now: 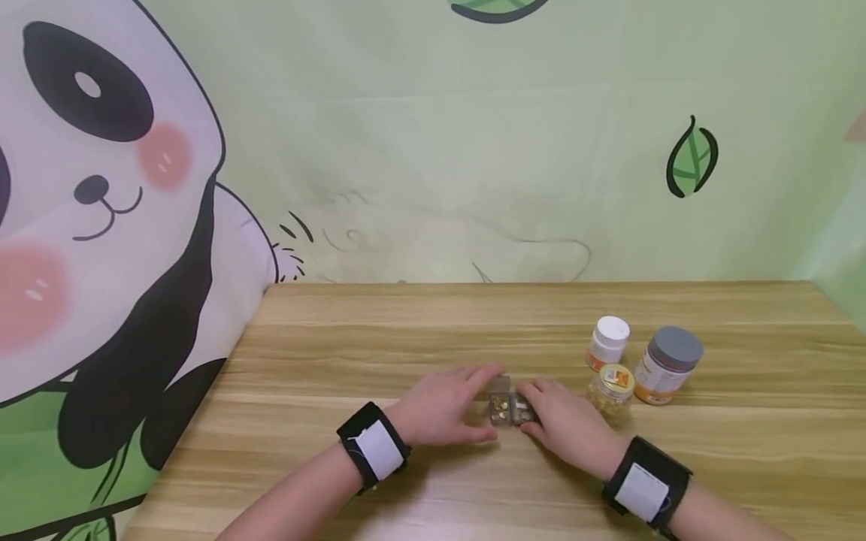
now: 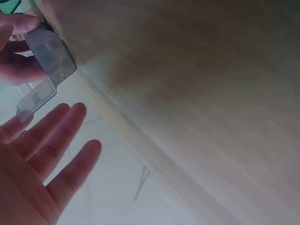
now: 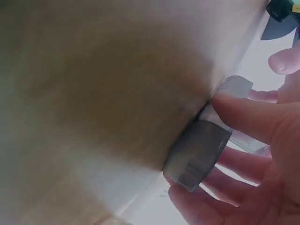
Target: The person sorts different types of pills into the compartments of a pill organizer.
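A small translucent grey pill box point(image 1: 501, 412) with golden capsules inside lies on the table between both hands. My right hand point(image 1: 573, 430) grips its right end, with the thumb on the near side and fingers around the far side. In the right wrist view, the thumb presses the pill box point(image 3: 197, 152). My left hand point(image 1: 440, 409) is spread at the box's left side, fingers fairly straight. An open clear lid point(image 2: 36, 99) juts from the box toward the left fingertips; whether they touch it is hard to tell.
Right of the hands stand a white bottle point(image 1: 610, 342), a clear jar point(image 1: 612, 394) of yellowish capsules with a gold lid, and a larger tub point(image 1: 666, 368) with a grey lid. The wooden table point(image 1: 406, 323) ends at a printed green backdrop point(image 1: 406, 150).
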Demonstrator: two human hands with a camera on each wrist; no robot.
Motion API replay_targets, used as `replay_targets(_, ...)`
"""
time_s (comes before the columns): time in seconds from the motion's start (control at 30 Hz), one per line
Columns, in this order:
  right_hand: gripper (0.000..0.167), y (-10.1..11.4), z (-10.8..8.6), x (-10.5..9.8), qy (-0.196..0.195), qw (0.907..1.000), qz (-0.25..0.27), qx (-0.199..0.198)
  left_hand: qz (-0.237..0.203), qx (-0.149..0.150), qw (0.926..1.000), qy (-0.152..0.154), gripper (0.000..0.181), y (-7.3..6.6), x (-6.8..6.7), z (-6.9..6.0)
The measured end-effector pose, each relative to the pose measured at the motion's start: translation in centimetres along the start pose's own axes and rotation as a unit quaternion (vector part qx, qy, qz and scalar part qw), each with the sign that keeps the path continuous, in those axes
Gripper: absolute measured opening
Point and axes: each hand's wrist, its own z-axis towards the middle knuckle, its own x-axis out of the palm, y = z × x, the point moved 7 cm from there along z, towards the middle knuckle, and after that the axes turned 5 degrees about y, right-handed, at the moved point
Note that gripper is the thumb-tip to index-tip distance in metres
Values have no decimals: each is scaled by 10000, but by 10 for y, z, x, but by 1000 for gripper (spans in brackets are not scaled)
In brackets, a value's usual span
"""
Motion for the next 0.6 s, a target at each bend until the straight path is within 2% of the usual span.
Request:
replay_targets(0.17,44,0,2,-1,19,10000,75,32,121,138,9998,48,80,-3,-1,-2)
replay_targets(0.33,41,-1,4,1,54,10000,72,14,567,371,9975,220,74,-11,1,-4)
replay_targets(0.6,37,-3,4,-1,78,9999,99,-58,1541,739,9846,376,72,-22,12,-15)
